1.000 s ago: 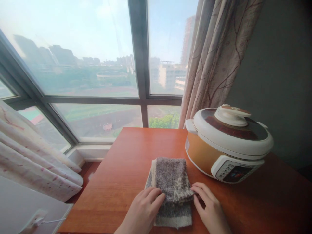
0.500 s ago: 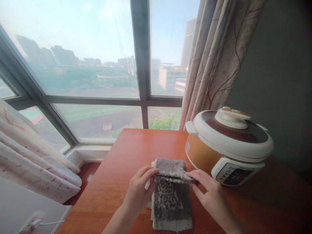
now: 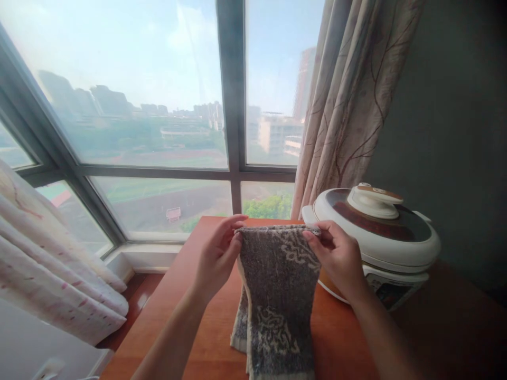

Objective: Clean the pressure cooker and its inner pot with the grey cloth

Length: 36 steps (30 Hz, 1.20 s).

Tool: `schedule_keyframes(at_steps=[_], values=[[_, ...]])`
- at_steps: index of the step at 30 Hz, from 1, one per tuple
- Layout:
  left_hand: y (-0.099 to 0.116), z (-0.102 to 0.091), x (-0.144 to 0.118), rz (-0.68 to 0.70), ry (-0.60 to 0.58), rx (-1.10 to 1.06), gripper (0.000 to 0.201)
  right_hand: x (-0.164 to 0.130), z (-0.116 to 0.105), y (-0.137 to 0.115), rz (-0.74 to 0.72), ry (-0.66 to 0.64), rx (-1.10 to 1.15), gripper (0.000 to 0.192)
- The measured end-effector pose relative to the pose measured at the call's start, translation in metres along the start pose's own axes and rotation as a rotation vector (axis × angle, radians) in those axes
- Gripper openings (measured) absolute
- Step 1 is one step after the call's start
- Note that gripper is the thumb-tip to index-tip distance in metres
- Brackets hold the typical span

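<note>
A dark grey towel with a pale swirling pattern hangs folded between my two hands, its upper edge pulled fairly straight. My left hand pinches the upper left corner between thumb and fingers. At the upper right corner, my right hand grips the fabric the same way. Below, the towel reaches down over the wooden table, and its bottom end runs to the lower edge of the view. Behind the front layer, another layer shows on the left with a light border.
A white and gold electric cooker with a lid stands on the reddish table, close behind my right hand. Windows lie beyond the table, with a patterned curtain on the right and a pale curtain on the left.
Both hands have raised the towel's gripped edge up and away from the table. The folded-over part has opened out, and a longer stretch of towel now hangs below.
</note>
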State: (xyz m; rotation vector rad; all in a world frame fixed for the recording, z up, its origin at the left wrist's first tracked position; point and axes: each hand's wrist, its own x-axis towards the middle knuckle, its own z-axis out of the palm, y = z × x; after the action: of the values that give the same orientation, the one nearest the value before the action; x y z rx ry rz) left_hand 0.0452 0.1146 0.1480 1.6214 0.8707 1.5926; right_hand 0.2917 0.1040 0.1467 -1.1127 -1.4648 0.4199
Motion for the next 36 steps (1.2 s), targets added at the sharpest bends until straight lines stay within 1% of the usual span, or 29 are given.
schedule_keyframes(at_steps=[3, 6, 8, 9, 10, 11, 12, 14, 15, 17, 18, 20, 22, 24, 27, 31, 36], values=[[0.039, 0.001, 0.008, 0.050, -0.020, -0.086, 0.030, 0.009, -0.011, -0.038, 0.006, 0.085, 0.113, 0.029], [0.076, 0.004, 0.011, 0.055, -0.010, -0.191, 0.034, 0.012, -0.022, -0.071, 0.064, 0.137, 0.297, 0.032], [0.089, 0.006, 0.017, 0.047, 0.011, -0.230, 0.036, 0.019, -0.024, -0.082, 0.110, 0.132, 0.396, 0.035], [0.090, 0.007, 0.022, 0.036, 0.016, -0.242, 0.037, 0.024, -0.022, -0.082, 0.133, 0.121, 0.421, 0.036], [0.086, 0.007, 0.029, 0.014, 0.013, -0.248, 0.038, 0.031, -0.019, -0.079, 0.151, 0.109, 0.426, 0.038], [0.077, 0.007, 0.037, -0.015, 0.003, -0.245, 0.038, 0.037, -0.015, -0.071, 0.161, 0.100, 0.408, 0.039], [0.063, 0.006, 0.045, -0.059, -0.015, -0.233, 0.039, 0.044, -0.009, -0.060, 0.165, 0.093, 0.367, 0.041], [0.024, 0.001, 0.059, -0.156, -0.030, -0.156, 0.040, 0.053, 0.007, -0.030, 0.102, 0.095, 0.201, 0.043], [0.002, -0.002, 0.063, -0.199, -0.038, -0.091, 0.040, 0.055, 0.016, -0.014, 0.068, 0.080, 0.065, 0.043], [-0.043, -0.009, 0.067, -0.283, -0.079, 0.086, 0.036, 0.054, 0.034, 0.018, 0.032, -0.021, -0.261, 0.040], [-0.064, -0.013, 0.066, -0.317, -0.088, 0.157, 0.035, 0.051, 0.043, 0.032, 0.018, -0.116, -0.386, 0.037], [-0.098, -0.019, 0.062, -0.355, -0.117, 0.242, 0.033, 0.045, 0.058, 0.054, 0.013, -0.228, -0.476, 0.030], [-0.120, -0.022, 0.057, -0.334, -0.094, 0.281, 0.029, 0.040, 0.068, 0.070, 0.013, -0.290, -0.513, 0.023], [-0.131, -0.023, 0.054, -0.311, -0.070, 0.292, 0.024, 0.037, 0.072, 0.080, 0.012, -0.325, -0.559, 0.018], [-0.137, -0.022, 0.054, -0.280, -0.052, 0.304, 0.020, 0.034, 0.071, 0.084, 0.003, -0.359, -0.625, 0.017], [-0.135, -0.017, 0.058, -0.231, -0.055, 0.331, 0.019, 0.032, 0.068, 0.080, -0.012, -0.343, -0.738, 0.020], [-0.129, -0.009, 0.076, -0.170, -0.021, 0.384, 0.015, 0.047, 0.078, 0.083, -0.009, -0.311, -0.808, 0.023]])
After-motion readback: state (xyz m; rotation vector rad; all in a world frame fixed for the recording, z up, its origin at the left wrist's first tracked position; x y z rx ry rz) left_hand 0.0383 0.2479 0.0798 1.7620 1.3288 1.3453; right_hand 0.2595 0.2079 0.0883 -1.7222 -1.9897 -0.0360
